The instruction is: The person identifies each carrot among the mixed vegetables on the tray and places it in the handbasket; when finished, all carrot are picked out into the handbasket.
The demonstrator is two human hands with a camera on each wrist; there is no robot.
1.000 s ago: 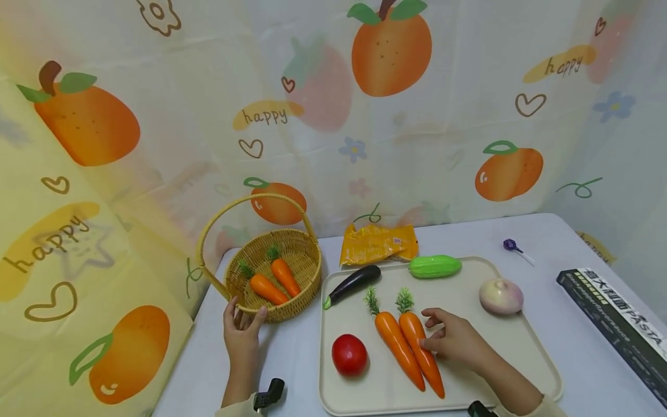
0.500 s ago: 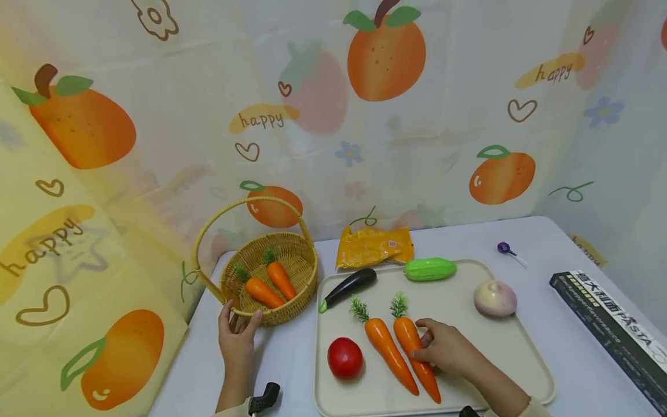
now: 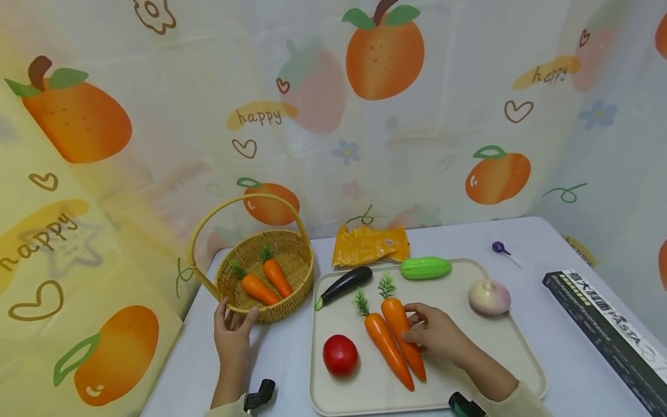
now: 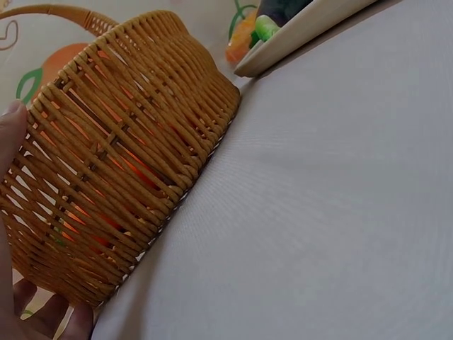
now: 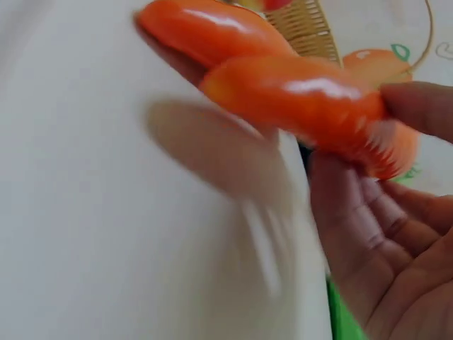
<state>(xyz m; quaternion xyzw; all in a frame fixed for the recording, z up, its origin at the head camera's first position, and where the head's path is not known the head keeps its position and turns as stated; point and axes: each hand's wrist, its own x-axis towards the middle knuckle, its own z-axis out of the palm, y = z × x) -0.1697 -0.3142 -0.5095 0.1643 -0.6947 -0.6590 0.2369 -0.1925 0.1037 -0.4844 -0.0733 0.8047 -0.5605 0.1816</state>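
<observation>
Over the middle of the cream tray point(image 3: 359, 399), my right hand point(image 3: 435, 333) is pinching a carrot point(image 3: 394, 317) between thumb and fingers, its shadow falling on the tray in the right wrist view; a second carrot point(image 3: 383, 344) is lying close along its left side. Beyond the tray's left edge, my left hand point(image 3: 233, 339) is gripping the near side of a wicker basket point(image 3: 286, 311), in which two shorter carrots point(image 3: 259, 289) are resting. A tomato point(image 3: 340, 355) is sitting inside the tray's left side, an eggplant point(image 3: 344, 286) at its far left corner, a green cucumber point(image 3: 425, 268) along its far edge, and an onion point(image 3: 488, 297) at its right edge. Behind the tray, a yellow packet point(image 3: 370, 246) is lying; to its right, a lollipop point(image 3: 498, 248) and a pasta box point(image 3: 599, 336) are occupying the table.
</observation>
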